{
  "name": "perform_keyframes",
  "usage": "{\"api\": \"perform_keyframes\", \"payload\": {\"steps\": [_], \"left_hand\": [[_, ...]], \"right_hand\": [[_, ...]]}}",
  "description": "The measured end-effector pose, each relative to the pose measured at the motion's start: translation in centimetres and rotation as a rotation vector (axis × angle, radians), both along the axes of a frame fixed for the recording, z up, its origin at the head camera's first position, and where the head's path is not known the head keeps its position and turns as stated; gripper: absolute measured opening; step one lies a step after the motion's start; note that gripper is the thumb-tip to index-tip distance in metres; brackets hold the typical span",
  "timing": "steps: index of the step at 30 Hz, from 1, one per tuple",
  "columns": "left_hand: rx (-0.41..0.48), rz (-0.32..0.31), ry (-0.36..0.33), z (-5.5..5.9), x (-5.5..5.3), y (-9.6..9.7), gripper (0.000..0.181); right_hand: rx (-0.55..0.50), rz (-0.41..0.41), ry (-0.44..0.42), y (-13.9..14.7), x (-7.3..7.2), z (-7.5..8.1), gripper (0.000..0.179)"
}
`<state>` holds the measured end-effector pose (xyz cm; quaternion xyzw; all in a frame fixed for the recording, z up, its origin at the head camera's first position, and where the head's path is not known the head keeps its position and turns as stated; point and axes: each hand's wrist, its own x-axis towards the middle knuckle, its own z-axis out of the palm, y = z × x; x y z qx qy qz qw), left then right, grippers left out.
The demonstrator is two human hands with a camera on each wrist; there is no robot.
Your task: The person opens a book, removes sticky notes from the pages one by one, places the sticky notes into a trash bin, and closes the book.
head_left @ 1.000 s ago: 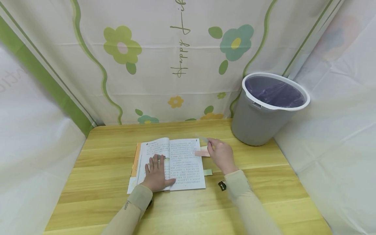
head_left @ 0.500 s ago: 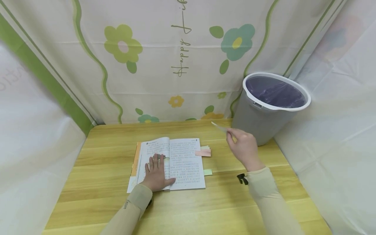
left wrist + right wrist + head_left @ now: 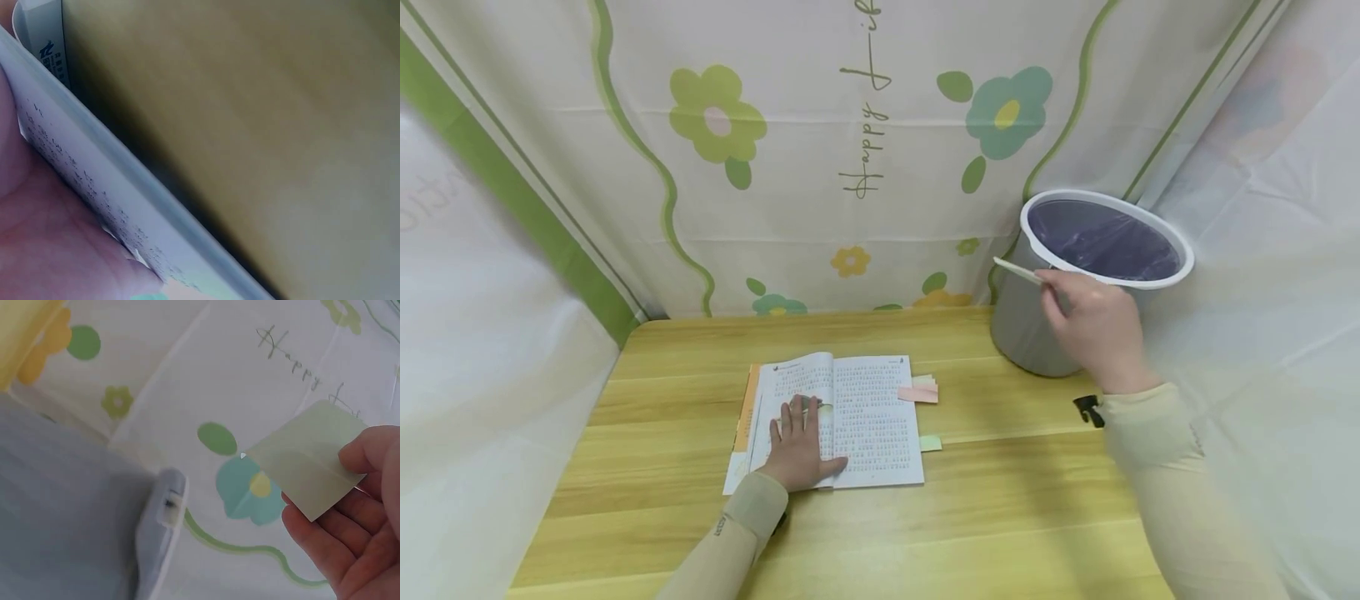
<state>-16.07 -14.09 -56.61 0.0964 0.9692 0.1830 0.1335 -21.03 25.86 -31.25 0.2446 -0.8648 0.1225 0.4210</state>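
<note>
1. Here's your right grip point(image 3: 1097, 325), up in the air, thumb and fingers pinching a pale green slip point(image 3: 300, 459), thumb on one face, fingers behind; the slip juts out leftward past your fingertips in the head view.
2. Right beyond that grip stands the grey bin point(image 3: 1033, 333), its white rim point(image 3: 1183, 267) passing behind your knuckles; the right wrist view shows a gap between them. A dark purple liner point(image 3: 1101, 237) lines it.
3. Over to your left grip point(image 3: 797, 446): fingers spread, nothing grasped, resting on the open book point(image 3: 880, 425), thumb reaching across onto the right-hand page.
4. To the right of that left grip, a pink tab point(image 3: 917, 393) and a green tab point(image 3: 930, 443) stick out from the page edge.
5. Beneath it all, the wooden surface point(image 3: 640, 450) carries book and bin.
</note>
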Motion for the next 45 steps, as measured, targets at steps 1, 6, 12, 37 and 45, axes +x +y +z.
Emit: {"api": "perform_keyframes", "payload": {"steps": [1,6,12,37,45], "left_hand": [[0.001,-0.001,-0.001,-0.1,0.0,0.0,0.122],[0.014,0.0,-0.004,-0.4,-0.1,-0.2,0.123],[0.015,0.005,-0.001,-0.6,-0.2,-0.2,0.123],[0.048,0.021,0.005,-0.4,0.1,-0.1,0.122],[0.027,0.021,0.001,-0.4,0.0,0.0,0.123]], "right_hand": [[-0.003,-0.005,0.004,0.2,-0.1,0.6,0.021],[0.006,-0.017,0.031,1.3,-0.5,3.1,0.022],[0.055,0.002,0.042,2.8,-1.8,4.9,0.021],[0.119,-0.2,-0.305,9.0,-7.5,3.8,0.023],[0.122,-0.281,-0.476,10.0,-9.3,3.2,0.03]]}}
